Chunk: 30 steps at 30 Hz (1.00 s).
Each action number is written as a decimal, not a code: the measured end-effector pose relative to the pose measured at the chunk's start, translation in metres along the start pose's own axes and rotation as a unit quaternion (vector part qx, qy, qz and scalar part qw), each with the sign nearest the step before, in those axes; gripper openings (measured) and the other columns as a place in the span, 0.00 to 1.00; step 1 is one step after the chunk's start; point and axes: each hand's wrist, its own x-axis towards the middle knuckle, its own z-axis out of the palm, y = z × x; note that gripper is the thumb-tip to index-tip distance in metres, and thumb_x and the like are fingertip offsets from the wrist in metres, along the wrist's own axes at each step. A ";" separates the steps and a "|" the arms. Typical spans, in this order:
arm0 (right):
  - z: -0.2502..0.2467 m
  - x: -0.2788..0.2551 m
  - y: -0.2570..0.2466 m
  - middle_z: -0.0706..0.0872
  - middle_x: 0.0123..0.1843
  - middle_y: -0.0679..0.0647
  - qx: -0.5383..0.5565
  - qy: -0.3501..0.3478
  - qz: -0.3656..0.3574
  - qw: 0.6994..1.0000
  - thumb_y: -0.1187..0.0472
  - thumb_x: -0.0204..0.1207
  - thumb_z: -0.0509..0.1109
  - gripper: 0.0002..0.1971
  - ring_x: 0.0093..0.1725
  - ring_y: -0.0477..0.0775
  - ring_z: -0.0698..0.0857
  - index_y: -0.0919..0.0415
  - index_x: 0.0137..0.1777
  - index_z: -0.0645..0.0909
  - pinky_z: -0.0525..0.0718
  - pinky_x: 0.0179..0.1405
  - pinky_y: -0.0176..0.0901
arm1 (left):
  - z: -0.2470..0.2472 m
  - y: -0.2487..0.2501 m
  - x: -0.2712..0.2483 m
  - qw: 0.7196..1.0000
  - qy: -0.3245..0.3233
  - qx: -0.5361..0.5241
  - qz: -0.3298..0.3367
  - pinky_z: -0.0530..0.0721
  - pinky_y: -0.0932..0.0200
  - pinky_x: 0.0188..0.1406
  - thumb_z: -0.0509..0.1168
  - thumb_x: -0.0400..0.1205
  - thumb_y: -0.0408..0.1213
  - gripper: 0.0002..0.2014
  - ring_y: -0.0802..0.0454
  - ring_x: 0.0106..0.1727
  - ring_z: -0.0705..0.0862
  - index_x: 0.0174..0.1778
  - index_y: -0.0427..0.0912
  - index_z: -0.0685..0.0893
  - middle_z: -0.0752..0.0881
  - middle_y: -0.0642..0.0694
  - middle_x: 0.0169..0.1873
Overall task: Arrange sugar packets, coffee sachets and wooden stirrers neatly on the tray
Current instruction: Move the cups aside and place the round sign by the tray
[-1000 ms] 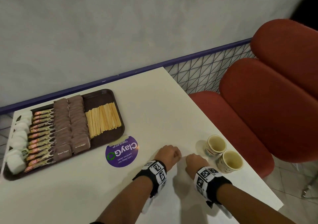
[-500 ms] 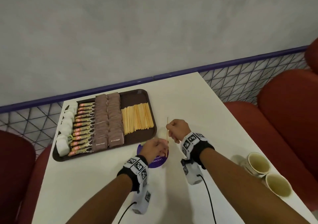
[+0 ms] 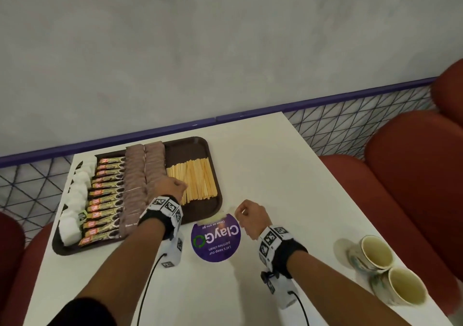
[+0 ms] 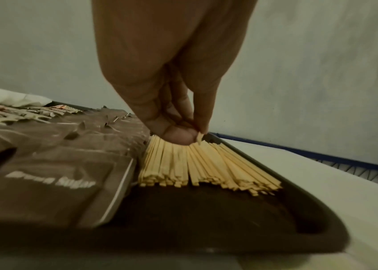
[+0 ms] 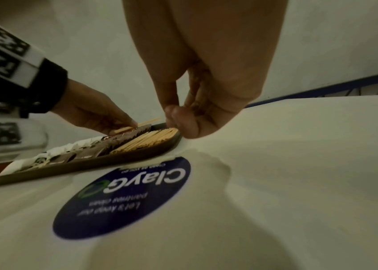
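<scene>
A brown tray (image 3: pixel 186 150) at the table's back left holds white sugar packets (image 3: pixel 75 200), coffee sachets (image 3: pixel 107 190), brown sugar packets (image 3: pixel 145 170) and a row of wooden stirrers (image 3: pixel 198 180). My left hand (image 3: pixel 175 187) hovers low over the left end of the stirrer row (image 4: pixel 197 168). Its thumb and forefinger pinch one stirrer (image 5: pixel 141 124), whose tip (image 4: pixel 199 138) touches the pile. My right hand (image 3: pixel 248 213) hangs just off the tray's near right corner. Its fingers curl against the thumb (image 5: pixel 178 118), and I see nothing in them.
A round purple sticker (image 3: pixel 216 238) lies on the white table in front of the tray. Two paper cups (image 3: pixel 375 253) (image 3: pixel 406 288) stand at the near right edge. Red seats (image 3: pixel 413 175) flank the table, with a wire mesh rail (image 3: pixel 338 130) and wall behind.
Both hands moved from beside the cups toward the tray. Half a second ago both held one stirrer; now the left hand alone has it over the pile, and the right has let go.
</scene>
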 end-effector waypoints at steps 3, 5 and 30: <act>-0.003 -0.007 0.015 0.82 0.39 0.56 -0.014 -0.005 0.016 1.000 0.61 0.78 0.62 0.04 0.36 0.56 0.79 0.58 0.43 0.76 0.77 0.32 0.40 | 0.001 0.011 -0.003 1.000 0.011 0.021 -0.005 0.88 0.49 0.48 0.68 0.76 0.43 0.09 0.41 0.41 0.88 0.37 0.43 0.90 0.90 0.42 0.38; -0.006 -0.011 0.023 0.83 0.38 0.56 -0.027 -0.004 0.020 0.999 0.61 0.77 0.62 0.04 0.37 0.56 0.80 0.57 0.42 0.76 0.78 0.35 0.42 | 0.001 0.022 -0.014 1.000 0.013 0.022 0.001 0.85 0.50 0.52 0.67 0.78 0.37 0.09 0.38 0.49 0.87 0.46 0.36 0.89 0.90 0.38 0.44; -0.184 -0.126 0.132 0.62 0.71 0.56 -0.426 0.016 0.242 0.872 0.36 0.44 0.83 0.66 0.71 0.64 0.63 0.56 0.77 0.47 0.73 0.67 0.62 | 0.188 0.158 -0.243 0.847 -0.372 0.090 0.370 0.61 0.50 0.76 0.75 0.73 0.42 0.47 0.42 0.78 0.60 0.82 0.47 0.53 0.62 0.41 0.78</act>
